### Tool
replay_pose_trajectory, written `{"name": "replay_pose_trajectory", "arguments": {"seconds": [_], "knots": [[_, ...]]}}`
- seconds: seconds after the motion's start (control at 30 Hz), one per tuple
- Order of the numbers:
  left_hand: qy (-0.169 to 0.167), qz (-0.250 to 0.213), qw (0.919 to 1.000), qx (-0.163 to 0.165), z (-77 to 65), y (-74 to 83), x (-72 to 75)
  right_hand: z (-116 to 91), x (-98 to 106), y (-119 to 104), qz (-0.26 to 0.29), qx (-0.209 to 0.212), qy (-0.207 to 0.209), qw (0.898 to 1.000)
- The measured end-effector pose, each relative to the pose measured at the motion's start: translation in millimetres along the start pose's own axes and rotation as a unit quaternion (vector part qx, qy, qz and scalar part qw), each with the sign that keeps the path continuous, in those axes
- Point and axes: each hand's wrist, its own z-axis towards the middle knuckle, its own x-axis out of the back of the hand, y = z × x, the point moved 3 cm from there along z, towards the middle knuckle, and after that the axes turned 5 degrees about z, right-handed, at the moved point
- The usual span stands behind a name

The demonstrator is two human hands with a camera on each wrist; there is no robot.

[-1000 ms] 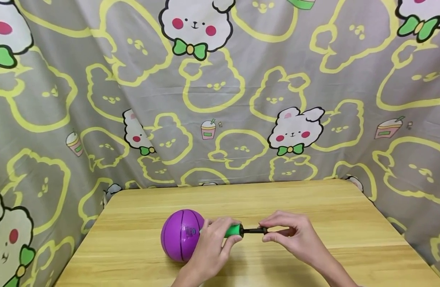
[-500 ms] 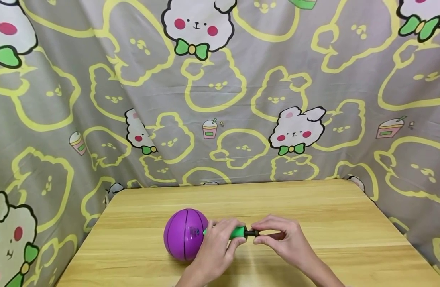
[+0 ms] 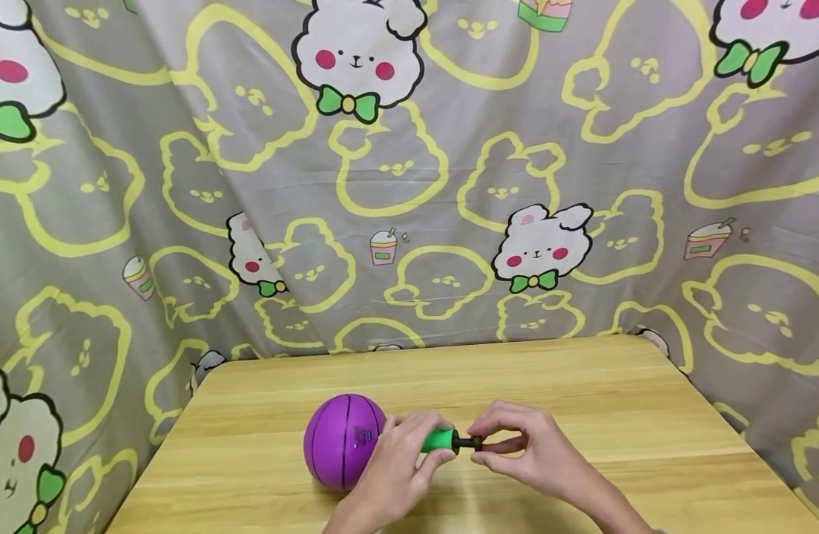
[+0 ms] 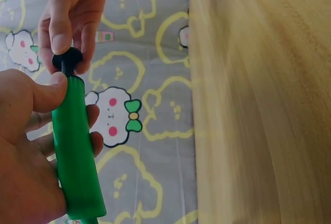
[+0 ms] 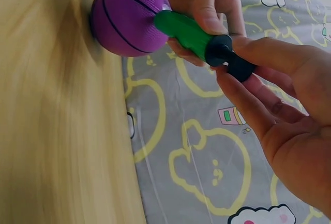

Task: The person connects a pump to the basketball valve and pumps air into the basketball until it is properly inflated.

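A purple ball with black seam lines sits on the table, left of both hands. My left hand grips the green barrel of a hand pump, thumb along its side in the left wrist view. The pump lies roughly level, its far end pointing at the ball; in the right wrist view that green end meets the ball's side. With thumb and fingers, my right hand pinches the black handle. A short length of black rod shows between handle and barrel.
The light wooden table extends behind and to the right of the hands. A grey curtain with cartoon animals hangs around its back and sides.
My right hand has pushed the handle left toward the barrel, shortening the visible rod, then drawn it slightly back out. The left hand keeps its grip, and the ball stays beside it.
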Motion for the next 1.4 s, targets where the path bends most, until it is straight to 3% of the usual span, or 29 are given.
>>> {"name": "replay_pose_trajectory", "arguments": {"seconds": [0.27,0.53,0.83,1.07,1.4], "knots": [[-0.001,-0.003,0.9992,0.039,-2.8,-7.8,6.4,2,14,-6,0.006,-0.022,-0.018,1.0],[0.035,0.019,0.9989,0.026,-1.6,-14.3,14.3,-1,35,-13,0.007,-0.031,-0.021,0.999],[0.043,0.009,0.9986,0.031,1.7,-19.4,22.3,-3,54,-23,-0.008,-0.018,-0.008,1.0],[0.054,0.003,0.998,0.033,3.3,-17.3,20.8,-5,55,-21,-0.014,-0.032,0.016,0.999],[0.07,0.006,0.9971,0.031,3.8,-9.1,15.3,-4,44,-14,0.0,-0.002,0.047,0.999]]}}
